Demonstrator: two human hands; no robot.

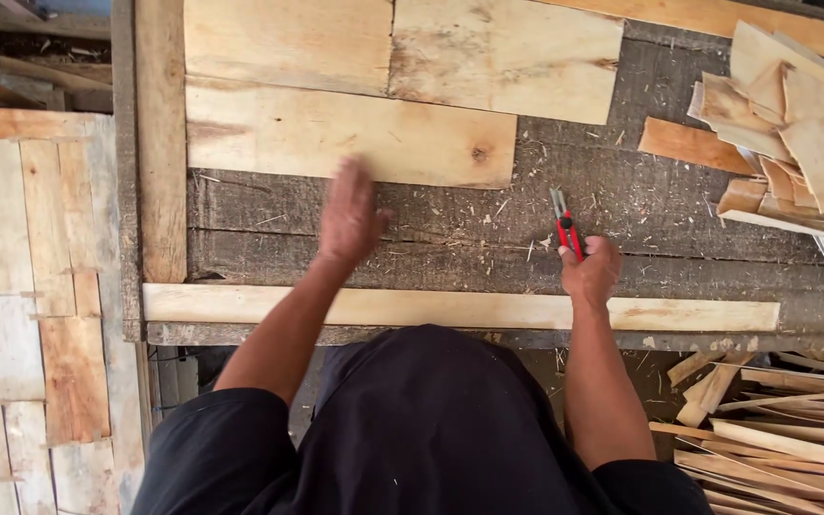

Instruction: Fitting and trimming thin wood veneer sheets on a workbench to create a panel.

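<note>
Here, red knife [569, 232] over rough, splintery bench [679, 229]

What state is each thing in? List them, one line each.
Left hand: open, blurred, over the dark workbench near a wide board.
Right hand: closed on a red utility knife, blade out.
Long strip: flat along the bench's near edge.
Veneer scraps: piled loosely at right.

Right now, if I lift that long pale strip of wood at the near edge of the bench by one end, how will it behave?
The long strip looks thin and narrow, so it would probably feel light and may sag or flex at the far end. Its flat faces make rolling unlikely. Lying along the bench edge, it could slide off if pushed toward you. Thin sawn wood like this may split or shed splinters.
</note>
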